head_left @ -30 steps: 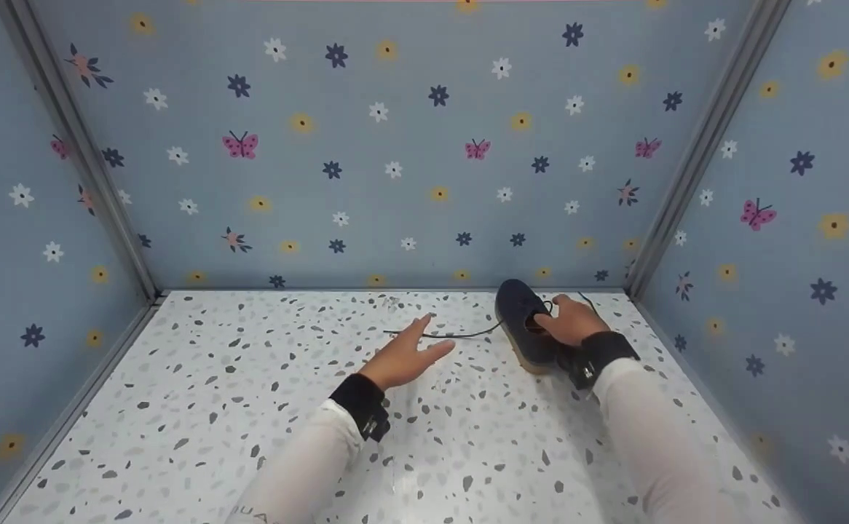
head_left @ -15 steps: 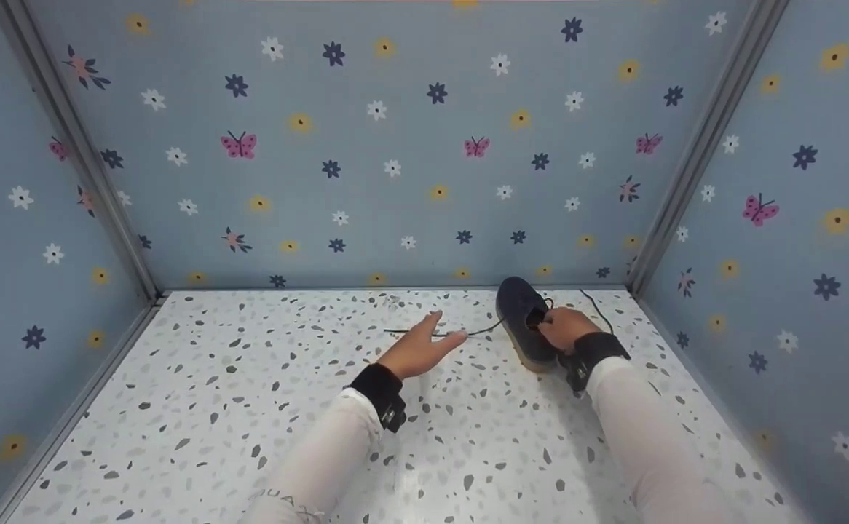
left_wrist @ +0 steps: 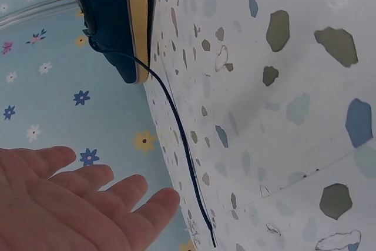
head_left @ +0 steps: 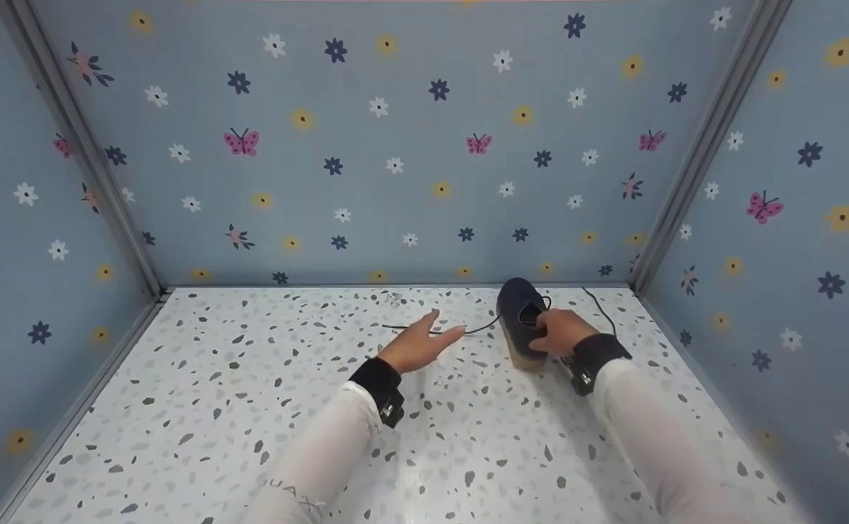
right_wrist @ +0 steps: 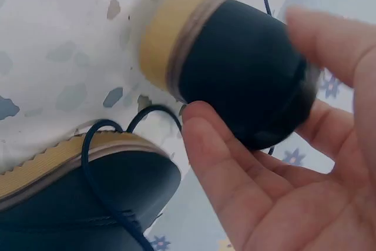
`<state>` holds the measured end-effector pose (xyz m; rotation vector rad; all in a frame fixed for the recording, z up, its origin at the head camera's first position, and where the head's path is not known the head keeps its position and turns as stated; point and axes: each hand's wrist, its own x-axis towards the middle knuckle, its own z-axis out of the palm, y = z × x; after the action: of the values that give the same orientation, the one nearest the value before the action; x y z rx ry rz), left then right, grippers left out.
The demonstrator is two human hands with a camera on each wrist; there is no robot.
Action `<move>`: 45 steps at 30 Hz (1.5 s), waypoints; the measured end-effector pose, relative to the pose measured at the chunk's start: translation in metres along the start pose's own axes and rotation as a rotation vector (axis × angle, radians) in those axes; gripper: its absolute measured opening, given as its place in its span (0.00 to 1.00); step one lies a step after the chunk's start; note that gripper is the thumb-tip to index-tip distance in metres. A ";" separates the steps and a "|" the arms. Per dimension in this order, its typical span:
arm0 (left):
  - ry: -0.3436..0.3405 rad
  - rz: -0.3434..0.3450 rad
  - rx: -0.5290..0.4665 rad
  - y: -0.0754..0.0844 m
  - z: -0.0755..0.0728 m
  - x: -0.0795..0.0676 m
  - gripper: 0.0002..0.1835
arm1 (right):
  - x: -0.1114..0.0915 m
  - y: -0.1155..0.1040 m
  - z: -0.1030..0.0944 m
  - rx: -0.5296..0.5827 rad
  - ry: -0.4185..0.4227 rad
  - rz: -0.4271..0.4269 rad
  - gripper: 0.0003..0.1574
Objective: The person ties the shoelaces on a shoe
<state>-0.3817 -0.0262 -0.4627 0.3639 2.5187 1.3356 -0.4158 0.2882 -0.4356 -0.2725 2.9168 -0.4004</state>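
Observation:
A dark blue lace-up shoe [head_left: 515, 300] with a tan sole rests on the speckled surface near the back wall, toe pointing away. My right hand [head_left: 569, 332] grips it at the heel end, thumb and fingers on opposite sides of the blue heel [right_wrist: 241, 74] in the right wrist view. Beside that heel shows a second blue shoe [right_wrist: 132, 183], crossed by a lace loop; in the head view my right hand and wrist hide it. My left hand [head_left: 417, 347], fingers extended, hovers near the loose shoelace [left_wrist: 183, 130] that trails left from the shoe.
Blue panels with flowers and butterflies stand behind [head_left: 395, 189] and at both sides, joined by grey metal corner posts [head_left: 701, 145]. Another dark lace [head_left: 603, 313] lies right of my right hand. The white speckled surface [head_left: 213, 407] spreads left and in front.
My right hand has shifted from the shoe's opening to its heel, thumb now on its near side. The shoe has turned slightly. My left hand has moved a little right, toward the shoe.

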 end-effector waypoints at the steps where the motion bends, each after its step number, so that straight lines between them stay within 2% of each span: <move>1: -0.003 -0.005 0.002 -0.001 -0.001 0.000 0.54 | 0.000 -0.001 0.001 -0.004 0.014 -0.016 0.20; 5: -0.004 -0.026 0.043 -0.005 -0.001 0.001 0.53 | -0.002 -0.007 0.006 0.008 0.050 -0.074 0.13; 11: 0.004 -0.022 0.145 -0.007 0.000 0.003 0.49 | -0.004 -0.023 0.018 0.023 0.114 -0.191 0.13; 16: -0.016 -0.022 0.179 -0.006 -0.002 0.007 0.47 | -0.011 -0.040 0.026 0.028 0.134 -0.278 0.13; 23: -0.024 -0.039 0.196 -0.008 -0.006 0.010 0.51 | -0.019 -0.060 0.039 0.022 0.171 -0.409 0.14; 26: -0.015 -0.048 0.194 -0.010 -0.006 0.010 0.50 | -0.022 -0.070 0.044 0.031 0.167 -0.450 0.13; 30: -0.009 -0.039 0.169 -0.016 -0.007 0.011 0.42 | -0.027 -0.085 0.049 0.042 0.148 -0.502 0.11; 38: 0.062 -0.069 0.079 -0.024 -0.013 0.009 0.28 | -0.033 -0.108 0.055 0.053 0.137 -0.529 0.11; 41: 0.044 -0.062 0.035 -0.026 -0.015 0.007 0.23 | -0.034 -0.113 0.057 0.056 0.128 -0.540 0.12; 45: 0.003 -0.054 0.027 -0.029 -0.019 0.004 0.20 | -0.035 -0.117 0.061 0.047 0.124 -0.549 0.12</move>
<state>-0.3945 -0.0552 -0.4771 0.2968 2.5331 1.2839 -0.3511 0.1692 -0.4545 -1.0836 2.9049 -0.5771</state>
